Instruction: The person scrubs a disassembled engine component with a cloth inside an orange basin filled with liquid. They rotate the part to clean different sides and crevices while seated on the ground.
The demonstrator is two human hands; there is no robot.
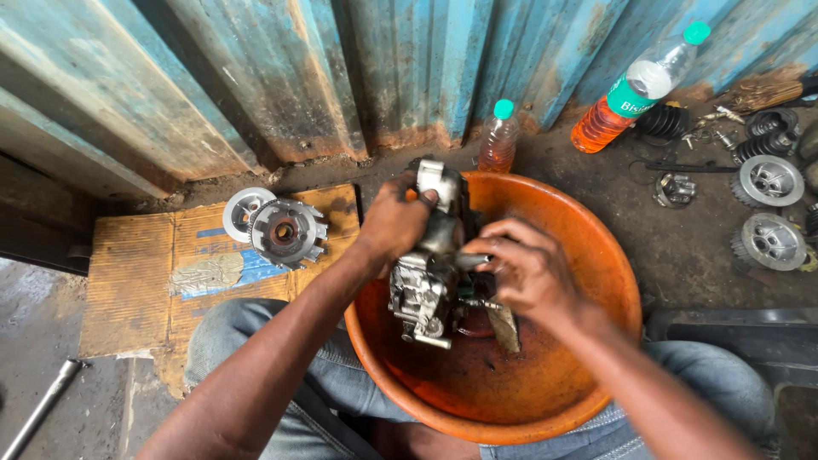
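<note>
Head view: left hand (394,217) and right hand (528,271) both clamped on grey engine part (426,285) above orange basin (596,255).

Bare forearms, no sleeves; faded blue denim jeans on both knees; hands grease-smudged.

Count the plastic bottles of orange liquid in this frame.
2. A small bottle stands by the blue metal wall, just behind the orange basin. A larger bottle lies tilted on the ground to the right. Others could be out of frame.
</note>
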